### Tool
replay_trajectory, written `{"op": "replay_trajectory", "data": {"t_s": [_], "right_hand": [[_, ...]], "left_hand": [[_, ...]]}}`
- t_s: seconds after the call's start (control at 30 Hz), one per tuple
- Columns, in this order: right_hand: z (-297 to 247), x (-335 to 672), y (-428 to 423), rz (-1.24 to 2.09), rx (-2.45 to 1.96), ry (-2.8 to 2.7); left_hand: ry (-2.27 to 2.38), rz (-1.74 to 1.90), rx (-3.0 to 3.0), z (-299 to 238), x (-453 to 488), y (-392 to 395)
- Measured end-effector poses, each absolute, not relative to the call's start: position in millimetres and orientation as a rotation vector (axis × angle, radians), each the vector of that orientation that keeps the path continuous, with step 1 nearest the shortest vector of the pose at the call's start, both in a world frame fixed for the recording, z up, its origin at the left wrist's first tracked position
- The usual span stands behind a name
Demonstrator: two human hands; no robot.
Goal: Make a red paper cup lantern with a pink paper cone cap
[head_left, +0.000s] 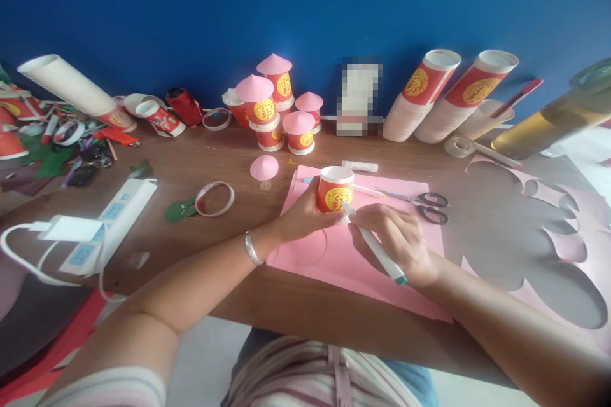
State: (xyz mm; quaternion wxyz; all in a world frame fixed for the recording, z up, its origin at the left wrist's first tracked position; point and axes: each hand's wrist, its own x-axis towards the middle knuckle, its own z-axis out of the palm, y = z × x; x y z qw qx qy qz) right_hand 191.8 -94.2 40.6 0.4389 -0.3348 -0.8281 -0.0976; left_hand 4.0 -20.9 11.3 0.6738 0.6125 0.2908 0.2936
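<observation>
My left hand (303, 210) is closed around a red paper cup (328, 194) with a yellow round print. The cup is upright, its open rim facing up, above a stack of pink paper. In my right hand (396, 235) is a slim white utility knife (382, 257) with a green end. Its pale pointed tip meets the cup's front at the yellow print, and I cannot tell whether it has gone through the wall. Beneath both hands lies the pink paper (305, 254). Black-handled scissors (432, 206) and a white tube (360, 166) lie close by.
Behind stand red cups with pink cone tops (263, 108), and a loose pink cone (264, 167) lies before them. Cup stacks (422, 95) lean on the blue wall. Left are a power strip (114, 222) and a cup ring (214, 199); right are pink offcuts (573, 248) and tape (461, 146).
</observation>
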Motion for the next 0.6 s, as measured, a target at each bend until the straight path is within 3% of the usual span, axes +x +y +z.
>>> {"op": "replay_trajectory", "data": {"t_s": [0.6], "right_hand": [[39.7, 192.9, -92.0, -0.222, -0.850, -2.070]], "left_hand": [[0.673, 0.670, 1.385, 13.7, 7.1, -21.3]]}}
